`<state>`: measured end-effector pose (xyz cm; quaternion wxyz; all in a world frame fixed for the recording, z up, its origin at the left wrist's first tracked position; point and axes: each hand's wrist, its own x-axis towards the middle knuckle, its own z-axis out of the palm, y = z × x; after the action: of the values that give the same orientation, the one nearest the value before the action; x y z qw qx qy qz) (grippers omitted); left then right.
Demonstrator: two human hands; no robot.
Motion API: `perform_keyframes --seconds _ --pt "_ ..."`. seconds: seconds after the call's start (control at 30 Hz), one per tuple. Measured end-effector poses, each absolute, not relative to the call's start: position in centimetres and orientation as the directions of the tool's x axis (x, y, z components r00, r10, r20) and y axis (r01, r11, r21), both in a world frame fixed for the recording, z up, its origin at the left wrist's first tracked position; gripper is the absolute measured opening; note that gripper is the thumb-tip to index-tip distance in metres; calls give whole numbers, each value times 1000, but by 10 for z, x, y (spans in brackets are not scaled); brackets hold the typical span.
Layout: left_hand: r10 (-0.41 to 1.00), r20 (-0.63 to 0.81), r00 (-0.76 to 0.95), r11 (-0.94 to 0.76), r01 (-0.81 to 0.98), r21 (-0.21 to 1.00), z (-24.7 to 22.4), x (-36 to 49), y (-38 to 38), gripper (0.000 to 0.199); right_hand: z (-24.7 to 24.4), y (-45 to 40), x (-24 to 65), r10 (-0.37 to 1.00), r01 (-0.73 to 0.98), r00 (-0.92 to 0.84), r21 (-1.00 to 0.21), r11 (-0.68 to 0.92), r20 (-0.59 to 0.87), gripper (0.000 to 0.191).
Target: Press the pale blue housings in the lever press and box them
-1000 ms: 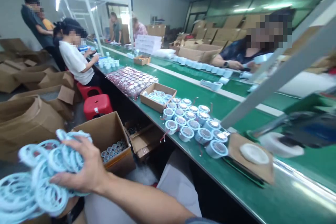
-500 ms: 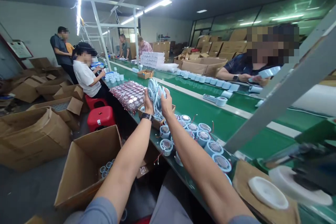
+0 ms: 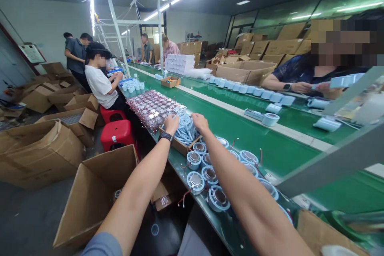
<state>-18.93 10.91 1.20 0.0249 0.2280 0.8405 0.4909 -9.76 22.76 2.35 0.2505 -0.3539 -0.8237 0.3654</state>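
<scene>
A small cardboard box (image 3: 180, 147) full of light blue rings (image 3: 185, 128) stands on the green bench. My left hand (image 3: 171, 124) is at the box's left side, against the rings, with fingers curled; what lies between them is too small to tell. At the right side of the rings is my right hand (image 3: 199, 122), its fingers bent and their tips hidden at the pile. Several round light blue parts with metal discs (image 3: 195, 181) and red wires sit nearer to me, partly under my right forearm. Behind the box lies a sheet of silvery parts (image 3: 153, 108).
A grey slanted beam (image 3: 333, 160) crosses at the right. An open carton (image 3: 96, 192) and red stools (image 3: 116, 134) stand on the left. Across the belt a person (image 3: 300, 74) handles blue parts; another in white (image 3: 100, 84) sits left.
The bunch of blue rings held up between my hands is down in the box. Both hands have lowered and moved apart, and the view has shifted slightly.
</scene>
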Motion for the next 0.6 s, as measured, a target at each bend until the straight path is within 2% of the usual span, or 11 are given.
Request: perform_keyframes --seconds 0.17,0.37,0.5,0.6 --pt "554 205 -807 453 499 739 14 -182 92 34 32 225 -87 743 467 -657 -705 534 127 39" --pt "621 273 -735 396 595 699 13 -170 73 70 29 203 -77 685 450 -709 -639 623 169 42" --pt "589 365 -721 305 617 726 15 -166 64 70 44 201 -67 743 464 -617 -642 611 260 42" --pt "473 437 -765 231 586 777 17 -169 54 64 70 189 -68 747 416 -563 -660 625 353 38"
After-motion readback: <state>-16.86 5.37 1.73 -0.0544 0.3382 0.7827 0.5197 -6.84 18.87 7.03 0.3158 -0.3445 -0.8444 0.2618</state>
